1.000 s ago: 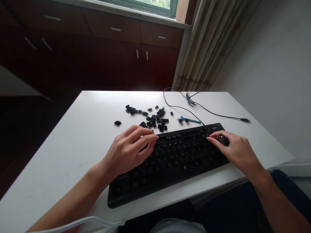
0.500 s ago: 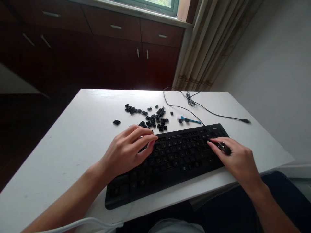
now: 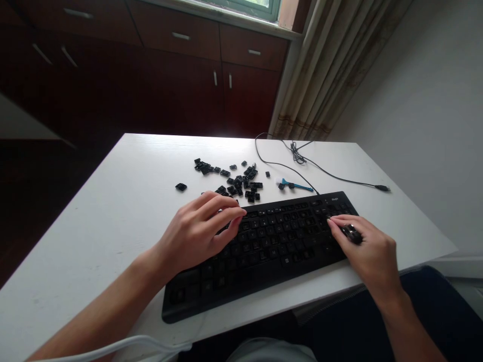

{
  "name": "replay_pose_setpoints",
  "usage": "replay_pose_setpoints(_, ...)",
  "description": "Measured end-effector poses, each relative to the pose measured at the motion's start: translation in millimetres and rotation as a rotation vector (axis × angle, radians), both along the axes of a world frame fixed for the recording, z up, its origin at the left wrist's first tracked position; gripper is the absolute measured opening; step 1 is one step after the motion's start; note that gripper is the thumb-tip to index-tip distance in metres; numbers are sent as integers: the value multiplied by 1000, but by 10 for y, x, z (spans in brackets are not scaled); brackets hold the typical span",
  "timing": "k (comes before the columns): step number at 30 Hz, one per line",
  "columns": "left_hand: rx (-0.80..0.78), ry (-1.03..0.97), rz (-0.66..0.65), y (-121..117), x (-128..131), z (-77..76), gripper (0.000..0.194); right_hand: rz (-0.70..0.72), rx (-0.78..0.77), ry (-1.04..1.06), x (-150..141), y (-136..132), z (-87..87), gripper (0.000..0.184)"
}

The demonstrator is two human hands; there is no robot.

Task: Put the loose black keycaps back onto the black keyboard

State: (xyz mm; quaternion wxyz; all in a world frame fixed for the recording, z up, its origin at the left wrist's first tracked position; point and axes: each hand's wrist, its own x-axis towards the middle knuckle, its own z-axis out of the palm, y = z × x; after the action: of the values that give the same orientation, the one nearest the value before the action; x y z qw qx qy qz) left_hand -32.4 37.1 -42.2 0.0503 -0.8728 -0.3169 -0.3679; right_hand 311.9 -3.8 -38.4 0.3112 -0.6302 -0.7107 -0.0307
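Note:
A black keyboard [image 3: 241, 281] lies at a slant near the table's front edge, with keycaps gone in several spots. Over its upper left part rests my left hand [image 3: 206, 226]. Its thumb and index finger come together near the top key row; anything between the tips is too small to make out. My right hand [image 3: 368, 246] is above the keyboard's right end, thumb and index finger pinched. A glossy black rounded object [image 3: 351, 234] sits in that hand, its lower end hidden by the fingers. Loose black keycaps [image 3: 237, 185] lie in a scattered pile behind the keyboard.
A blue brush-like tool [image 3: 298, 185] lies beyond the keyboard beside two keycaps. The keyboard's cable [image 3: 339, 180] loops over the back right of the white table [image 3: 94, 211]. A white cord [image 3: 124, 343] crosses the lower left. Dark red cabinets [image 3: 181, 85] stand behind.
My right hand has shifted slightly to the right with the black object still in it. My left hand stays in place. The view has tilted a little.

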Motion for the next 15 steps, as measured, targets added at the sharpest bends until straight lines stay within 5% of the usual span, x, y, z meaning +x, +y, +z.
replay_pose_setpoints(15, 3, 8, 13, -10, 4, 22, 25, -53, 102, 15, 1, -8, -101, 10)
